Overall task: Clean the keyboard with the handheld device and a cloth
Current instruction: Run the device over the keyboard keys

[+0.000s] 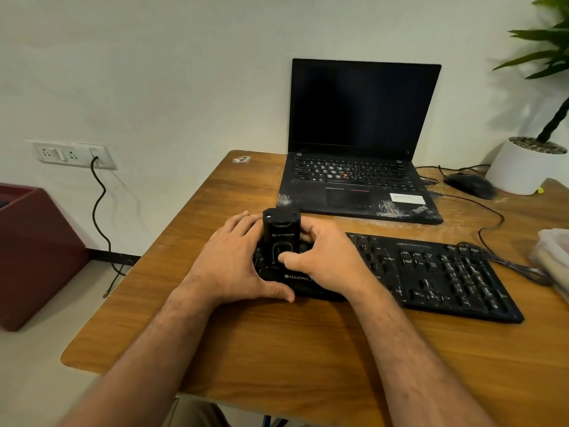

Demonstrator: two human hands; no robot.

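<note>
You have the handheld device [281,238] standing upright on the left end of the keyboard [431,272], nozzle end down on the keys, which is probably why you keep it vertical: whatever it does to the dust, it does it straight into the gaps. Your right hand [323,257] is wrapped round its right side, fingers curled behind the body and the thumb pressed on the front panel, seemingly on or near a switch, though you cannot tell from here whether it is running. Your left hand [234,263] lies flat with fingers spread over the keyboard's left edge, thumb along the front rim; it grasps nothing, and looks placed to stop the board sliding on the wooden desk [277,349]. The keyboard lies slantwise near the desk's front, its cable trailing off to the right. No cloth is plainly in view; something pale sits at the right edge [554,257], but what it is cannot be told. Behind stand a dusty open laptop [363,134], a mouse [469,184] and a potted plant [523,167].
</note>
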